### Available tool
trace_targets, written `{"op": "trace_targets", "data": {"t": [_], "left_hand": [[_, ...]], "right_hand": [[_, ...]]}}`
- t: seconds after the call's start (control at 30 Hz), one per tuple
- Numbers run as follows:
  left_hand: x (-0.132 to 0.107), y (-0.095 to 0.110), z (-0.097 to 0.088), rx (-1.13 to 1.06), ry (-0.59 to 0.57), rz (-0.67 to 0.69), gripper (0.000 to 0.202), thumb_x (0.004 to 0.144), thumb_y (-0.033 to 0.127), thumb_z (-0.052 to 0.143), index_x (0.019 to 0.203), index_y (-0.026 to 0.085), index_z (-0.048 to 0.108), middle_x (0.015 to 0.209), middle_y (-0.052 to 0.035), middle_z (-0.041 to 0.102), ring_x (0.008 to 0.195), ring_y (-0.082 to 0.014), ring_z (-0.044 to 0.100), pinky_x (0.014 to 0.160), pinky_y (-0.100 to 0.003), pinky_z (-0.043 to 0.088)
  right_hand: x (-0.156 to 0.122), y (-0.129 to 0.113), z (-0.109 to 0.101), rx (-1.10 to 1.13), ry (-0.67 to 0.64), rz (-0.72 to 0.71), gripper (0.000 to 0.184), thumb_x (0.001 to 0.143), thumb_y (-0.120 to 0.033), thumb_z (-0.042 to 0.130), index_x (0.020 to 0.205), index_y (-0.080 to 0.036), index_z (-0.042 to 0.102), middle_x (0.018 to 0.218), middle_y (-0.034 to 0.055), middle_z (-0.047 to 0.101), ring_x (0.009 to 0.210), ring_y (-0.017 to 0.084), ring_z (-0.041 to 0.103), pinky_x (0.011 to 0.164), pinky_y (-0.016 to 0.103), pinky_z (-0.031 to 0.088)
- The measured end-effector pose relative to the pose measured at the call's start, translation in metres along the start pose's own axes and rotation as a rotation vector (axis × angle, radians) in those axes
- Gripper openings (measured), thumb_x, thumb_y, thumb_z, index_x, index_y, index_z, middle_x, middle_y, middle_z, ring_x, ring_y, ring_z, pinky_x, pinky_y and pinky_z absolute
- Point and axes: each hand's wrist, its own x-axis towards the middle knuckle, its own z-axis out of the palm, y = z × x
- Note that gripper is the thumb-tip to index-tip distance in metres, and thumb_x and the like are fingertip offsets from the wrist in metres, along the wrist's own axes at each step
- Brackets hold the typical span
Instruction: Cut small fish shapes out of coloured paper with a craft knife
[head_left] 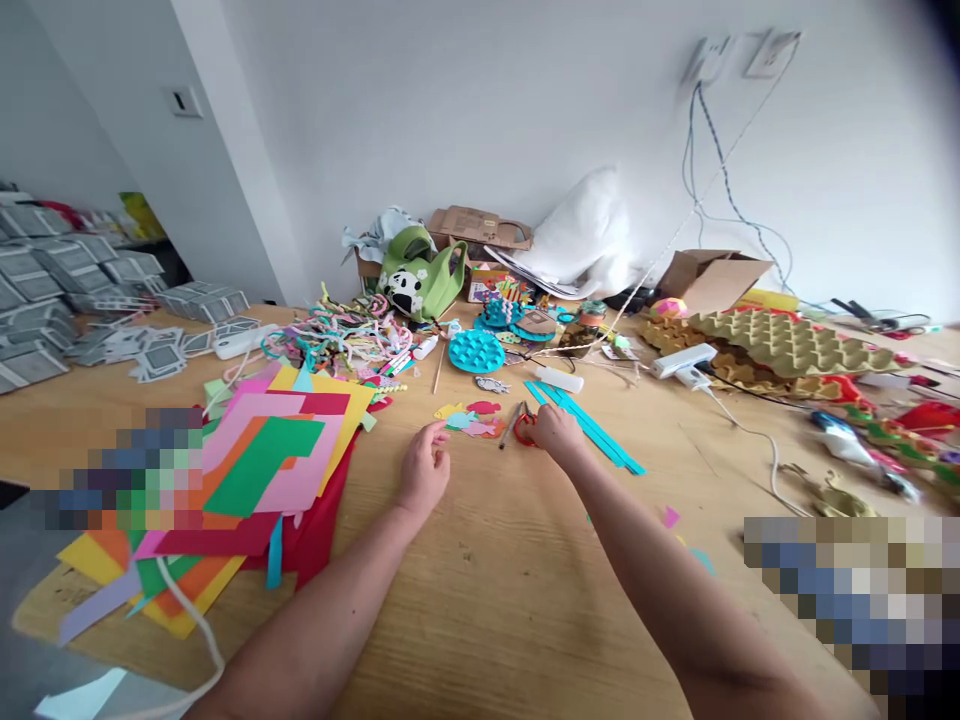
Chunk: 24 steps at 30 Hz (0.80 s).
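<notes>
My right hand [559, 432] is closed at the red handles of a pair of scissors [526, 429], which lie on the table with their blades pointing away from me. A dark pen [512, 424] rests just left of the scissors. Beyond my right wrist run several blue paper strips [592, 432]. My left hand [427, 465] hovers low over the wood, fingers loosely bent and apart, with no object visible in it. Close to its fingertips is a small cluster of paper fish [480, 422] in yellow, blue, red, pink and orange.
Coloured paper sheets [274, 465] are piled at left. Behind lie tangled craft twists [337, 335], a panda bag [420, 275] and a blue scalloped disc [477, 352]. Egg trays [795, 340] and a power strip [684, 362] with a trailing cable are at right.
</notes>
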Motion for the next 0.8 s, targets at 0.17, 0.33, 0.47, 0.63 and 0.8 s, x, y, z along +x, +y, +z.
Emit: {"op": "trace_targets", "data": {"t": [0.17,0.33,0.47,0.63,0.8], "left_hand": [[0.000,0.002,0.001,0.008,-0.005,-0.014,0.052,0.069,-0.006,0.046,0.114,0.017,0.057,0.095,-0.0060,0.067,0.088,-0.0179,0.063,0.085,-0.034,0.052],[0.000,0.004,0.003,0.030,-0.022,-0.023,0.055,0.068,-0.007,0.047,0.114,0.019,0.056,0.096,-0.0047,0.067,0.089,-0.0175,0.063,0.086,-0.033,0.052],[-0.001,0.005,0.003,0.039,-0.019,-0.018,0.055,0.068,-0.007,0.047,0.115,0.020,0.056,0.096,-0.0047,0.066,0.090,-0.0182,0.063,0.085,-0.034,0.052],[-0.003,0.009,0.002,0.034,0.001,0.016,0.057,0.067,-0.007,0.046,0.117,0.018,0.054,0.097,-0.0063,0.066,0.093,-0.0198,0.062,0.087,-0.036,0.050],[-0.005,0.016,-0.002,0.037,0.028,0.053,0.058,0.069,-0.005,0.044,0.121,0.020,0.052,0.103,-0.0071,0.063,0.099,-0.0216,0.059,0.094,-0.039,0.047]], "right_hand": [[0.006,-0.006,-0.001,0.043,0.012,0.015,0.040,0.094,-0.037,0.045,0.103,-0.009,0.071,0.109,0.0232,0.069,0.102,0.032,0.066,0.074,0.034,0.048],[0.005,-0.011,-0.008,0.082,0.036,0.032,0.044,0.092,-0.045,0.047,0.099,-0.009,0.071,0.108,0.0256,0.069,0.100,0.035,0.066,0.072,0.038,0.048],[-0.018,-0.021,-0.012,0.137,0.124,-0.048,0.040,0.094,-0.044,0.045,0.109,-0.013,0.065,0.105,0.0190,0.070,0.099,0.032,0.066,0.070,0.035,0.047],[-0.096,-0.035,0.027,0.523,0.250,-0.376,0.032,0.093,-0.043,0.046,0.109,-0.019,0.059,0.080,0.0043,0.069,0.063,0.018,0.065,0.056,0.027,0.046],[-0.150,-0.035,0.072,0.637,0.407,-0.660,0.021,0.097,-0.030,0.042,0.102,-0.019,0.060,0.076,0.0046,0.066,0.063,0.017,0.065,0.061,0.028,0.050]]}}
